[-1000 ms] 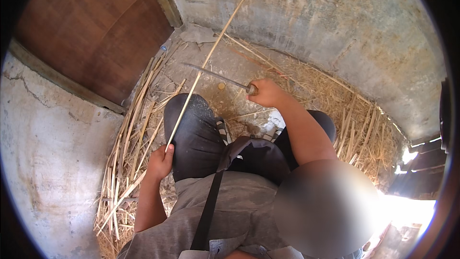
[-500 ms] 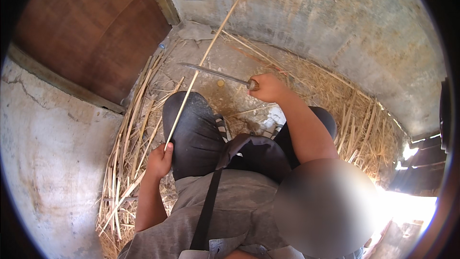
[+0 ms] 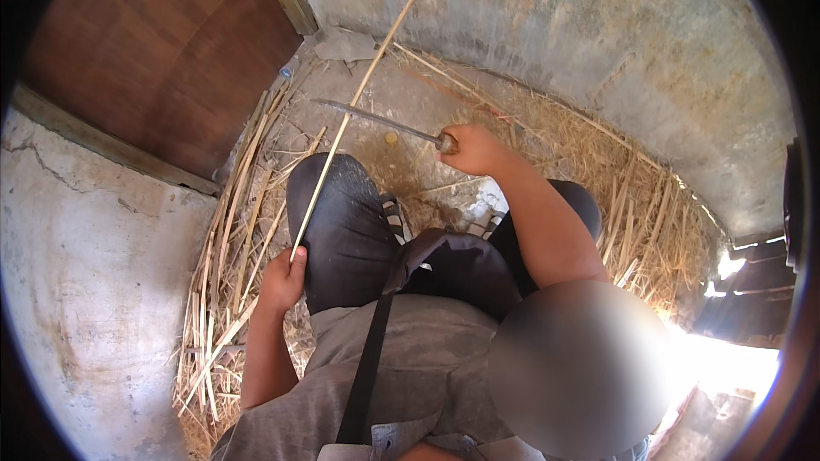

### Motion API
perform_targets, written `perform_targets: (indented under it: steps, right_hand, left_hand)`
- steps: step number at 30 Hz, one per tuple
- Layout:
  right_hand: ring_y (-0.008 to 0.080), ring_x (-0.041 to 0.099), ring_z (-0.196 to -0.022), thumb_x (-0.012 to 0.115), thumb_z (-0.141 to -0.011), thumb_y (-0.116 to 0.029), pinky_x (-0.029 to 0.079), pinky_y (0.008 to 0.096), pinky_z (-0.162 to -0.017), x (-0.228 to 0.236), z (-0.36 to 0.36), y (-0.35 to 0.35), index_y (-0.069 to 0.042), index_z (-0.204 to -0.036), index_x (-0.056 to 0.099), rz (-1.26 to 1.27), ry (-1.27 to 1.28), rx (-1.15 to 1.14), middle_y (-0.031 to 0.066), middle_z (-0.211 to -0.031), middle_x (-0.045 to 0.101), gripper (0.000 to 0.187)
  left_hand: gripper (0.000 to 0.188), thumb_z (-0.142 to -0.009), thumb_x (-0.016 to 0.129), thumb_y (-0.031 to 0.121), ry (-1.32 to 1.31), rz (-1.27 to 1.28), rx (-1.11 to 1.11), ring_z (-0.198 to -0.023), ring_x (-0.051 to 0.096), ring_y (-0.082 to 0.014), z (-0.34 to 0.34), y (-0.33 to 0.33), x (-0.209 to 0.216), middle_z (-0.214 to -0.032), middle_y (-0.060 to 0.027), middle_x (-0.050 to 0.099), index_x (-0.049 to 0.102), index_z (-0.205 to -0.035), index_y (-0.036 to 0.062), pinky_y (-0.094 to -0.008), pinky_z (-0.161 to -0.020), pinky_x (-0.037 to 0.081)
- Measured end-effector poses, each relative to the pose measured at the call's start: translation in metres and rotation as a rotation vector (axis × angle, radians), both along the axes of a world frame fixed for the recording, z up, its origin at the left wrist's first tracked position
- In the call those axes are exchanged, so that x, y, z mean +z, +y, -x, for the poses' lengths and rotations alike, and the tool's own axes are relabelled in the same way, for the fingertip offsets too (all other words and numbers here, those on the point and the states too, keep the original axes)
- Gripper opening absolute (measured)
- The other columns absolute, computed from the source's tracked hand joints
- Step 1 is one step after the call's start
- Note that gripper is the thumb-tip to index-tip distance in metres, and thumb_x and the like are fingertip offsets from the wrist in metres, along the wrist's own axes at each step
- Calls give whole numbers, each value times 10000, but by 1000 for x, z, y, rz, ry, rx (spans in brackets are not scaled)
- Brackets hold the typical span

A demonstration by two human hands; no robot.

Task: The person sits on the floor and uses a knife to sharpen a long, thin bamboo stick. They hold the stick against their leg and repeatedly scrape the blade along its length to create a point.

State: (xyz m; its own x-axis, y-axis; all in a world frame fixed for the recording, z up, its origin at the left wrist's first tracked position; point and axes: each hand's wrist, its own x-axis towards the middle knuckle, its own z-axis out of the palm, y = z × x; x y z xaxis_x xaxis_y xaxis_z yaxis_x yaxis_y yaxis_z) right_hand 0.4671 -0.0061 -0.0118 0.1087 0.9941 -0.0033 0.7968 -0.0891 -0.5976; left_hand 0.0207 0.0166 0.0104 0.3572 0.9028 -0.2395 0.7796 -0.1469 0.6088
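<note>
A long, thin pale strip, seemingly of bamboo [image 3: 366, 78], slants from beside my left thigh up toward the far wall. Its near end is gripped by my left hand [image 3: 283, 280], thumb pressed along it at the outer side of the thigh. The strip passes over my left knee. My right hand [image 3: 478, 152] is wrapped around the short handle of a knife [image 3: 393, 125] with a long, narrow metal blade. Beyond the knee, that blade crosses the strip near its tip. Whether the edge bites into the strip cannot be made out.
Split strips [image 3: 243, 196] lie in a bundle along the left wall. Shavings and more strips [image 3: 636, 205] heap up at the right. A brown door panel [image 3: 162, 43] stands at the far left, a stained wall [image 3: 547, 26] ahead. A small yellowish disc [image 3: 391, 137] lies on the floor.
The whole view has shifted slightly, so the strip, knife and floor appear a little higher. My hands keep their grips, and the blade still crosses the strip at nearly the same place.
</note>
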Motion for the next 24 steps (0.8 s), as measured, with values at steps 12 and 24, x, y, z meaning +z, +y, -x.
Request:
perform_targets:
  steps: [12, 24]
  right_hand:
    - [409, 679, -960, 746, -800, -297, 543, 488, -822, 20, -12, -4, -47, -1045, 722, 61, -103, 1, 220, -963, 712, 350]
    - [422, 675, -941, 727, -777, -268, 539, 506, -825, 17, -13, 0, -36, -997, 726, 95, -62, -17, 235, -930, 700, 319]
  left_hand:
    - [651, -1053, 436, 558, 116, -35, -41, -767, 650, -461, -2, 5, 8, -753, -281, 634, 626, -921, -50, -479, -706, 495]
    - [592, -1063, 413, 512, 190, -183, -118, -836, 637, -534, 3, 7, 6, -809, -315, 654, 638, -936, -22, -563, -730, 492]
